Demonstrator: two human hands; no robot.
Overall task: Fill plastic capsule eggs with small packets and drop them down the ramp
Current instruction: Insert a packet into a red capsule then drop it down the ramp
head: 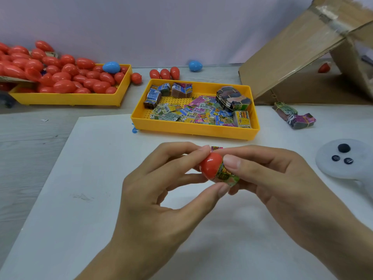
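While pinched between both hands at centre: red egg half (210, 165) in left hand (161, 190), packet (227, 174) in right hand (282, 178), long axis toward 4 o'clock; ramp (292, 57) at 1 o'clock, nearer right.

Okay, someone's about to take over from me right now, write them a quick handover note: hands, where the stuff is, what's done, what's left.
Left hand: holds a red egg half at its fingertips.
Right hand: pinches a rolled packet partly pushed into that half; another packet tip shows behind the fingers.
Supplies: loose and bundled packets in the near yellow tray; eggs heaped in the far-left tray; cardboard ramp at right.
Done: packet rolled and started into the half.
Left: push it fully in, close the egg (other half not visible), drop it down the ramp, repeat.
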